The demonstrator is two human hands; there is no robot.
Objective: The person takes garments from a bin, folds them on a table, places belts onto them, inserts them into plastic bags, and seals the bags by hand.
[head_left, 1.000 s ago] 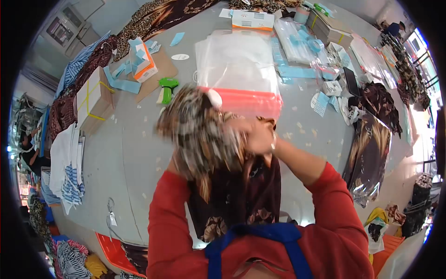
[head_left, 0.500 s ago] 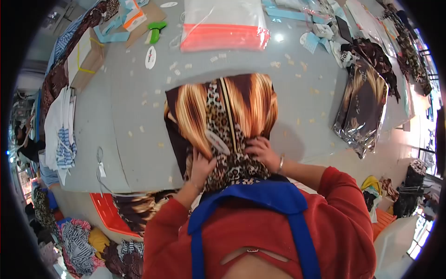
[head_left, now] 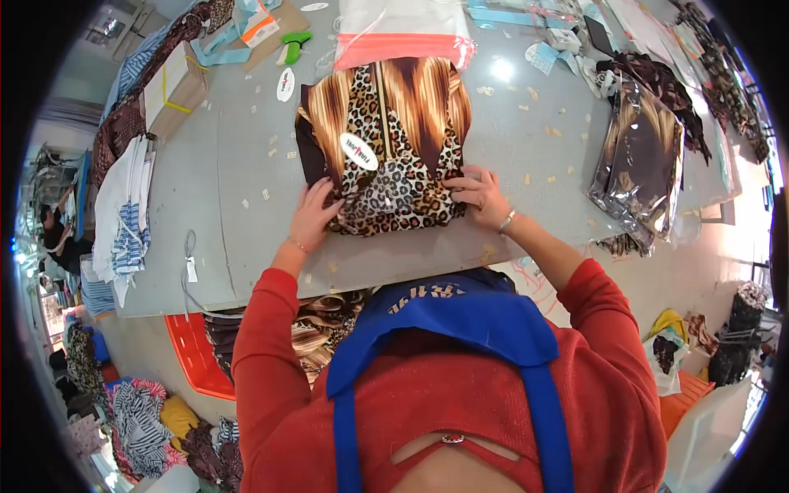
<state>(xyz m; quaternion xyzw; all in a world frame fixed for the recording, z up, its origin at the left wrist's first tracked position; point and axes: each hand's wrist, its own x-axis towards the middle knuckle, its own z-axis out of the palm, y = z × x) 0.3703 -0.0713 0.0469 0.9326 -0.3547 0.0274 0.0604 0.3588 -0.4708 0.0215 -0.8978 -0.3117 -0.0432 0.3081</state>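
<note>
A folded leopard-print garment [head_left: 403,189] with brown and gold panels lies flat on the grey table [head_left: 263,238]. An oval white tag [head_left: 359,152] rests on its front, left of the zip-like strip. My left hand [head_left: 314,215] touches the garment's lower left edge, fingers apart. At the lower right edge is my right hand [head_left: 483,197], its fingers spread on the fabric. Just beyond the garment lie clear plastic bags [head_left: 403,49] with a pink-red band.
A green tool [head_left: 292,48] and a strapped stack of card [head_left: 175,90] are at the back left. White garments [head_left: 123,209] hang over the left edge. At right lies a bagged dark garment [head_left: 637,156]. A red crate [head_left: 193,357] stands below the table.
The garment was bunched and blurred in my hands, then laid on the table. It has since moved forward, its lower part now folded into a compact shape, with my hands at its sides.
</note>
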